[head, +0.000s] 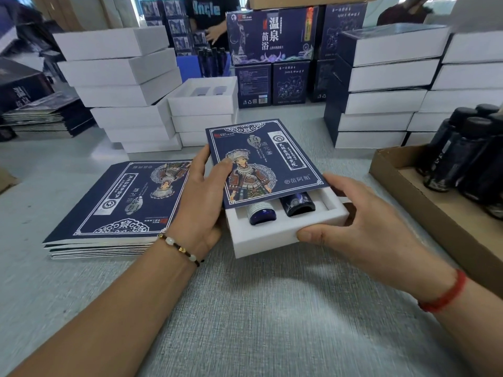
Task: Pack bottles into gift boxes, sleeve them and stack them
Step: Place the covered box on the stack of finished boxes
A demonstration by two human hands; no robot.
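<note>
Left hand [200, 197] thumb presses on the blue sleeve [261, 161], fingers curled at its left edge. Right hand [351, 213] grips the white box [275, 235], thumb on the front wall, fingers behind. Box w/ two bottles [280, 209] sits half inside the sleeve, over the table [245, 322]. Flat sleeves stack [117, 202] lies just left.

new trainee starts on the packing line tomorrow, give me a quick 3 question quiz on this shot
1. True or false: the printed sleeve already covers the whole white box.
2. How many bottles lie in that box's foam insert?
3. Which hand grips the sleeve: A) left hand B) right hand?

Key
1. False: the near end of the box, with both bottle ends, sticks out.
2. Two, side by side.
3. A; the right hand holds the box's near end.
</note>
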